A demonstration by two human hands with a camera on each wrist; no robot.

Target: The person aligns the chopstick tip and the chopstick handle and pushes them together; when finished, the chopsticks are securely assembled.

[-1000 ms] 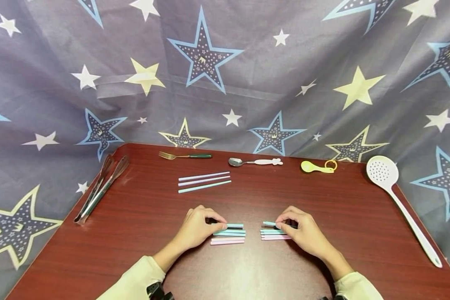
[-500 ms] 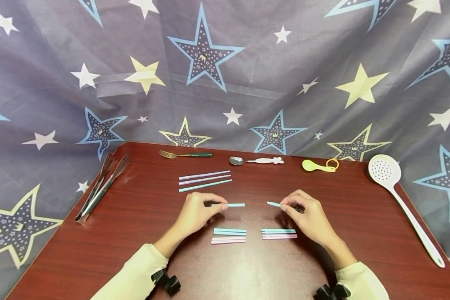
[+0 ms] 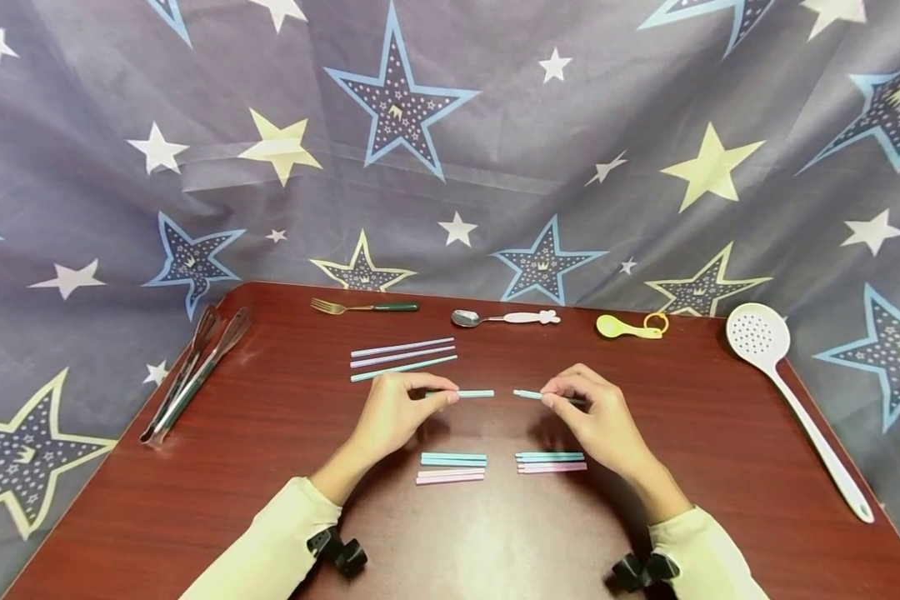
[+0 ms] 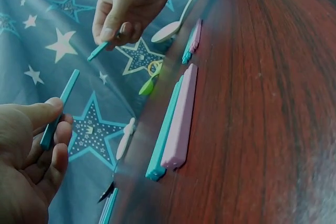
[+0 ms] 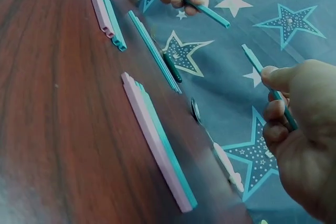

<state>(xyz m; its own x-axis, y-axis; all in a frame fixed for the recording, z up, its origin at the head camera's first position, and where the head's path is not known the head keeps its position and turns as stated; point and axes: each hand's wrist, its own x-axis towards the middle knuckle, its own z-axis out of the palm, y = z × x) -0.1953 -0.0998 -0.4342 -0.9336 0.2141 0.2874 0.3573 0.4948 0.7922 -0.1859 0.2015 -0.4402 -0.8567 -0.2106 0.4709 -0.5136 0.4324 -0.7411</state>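
The left turquoise piece [image 3: 476,393] and right turquoise piece [image 3: 527,394] are held above the worktop [image 3: 157,508], facing ends apart: not joined. The left hand [image 3: 397,410] pinches the former between thumb and fingers; the right hand [image 3: 594,414] pinches the latter likewise. Outstanding, in my judgement: the left short pieces [image 3: 453,462] and right short pieces [image 3: 549,457], turquoise and pink, nearer the person. Apparently complete: three long sticks [image 3: 402,357], lying beyond the left hand.

We see a short turquoise stick [image 3: 477,393] pinched in the person's left hand [image 3: 399,410] and a second turquoise stick [image 3: 527,394], its tip stepped narrower, pinched in the right hand [image 3: 598,417]. Both are held in the air, nearly in line, their facing ends apart by a small gap.
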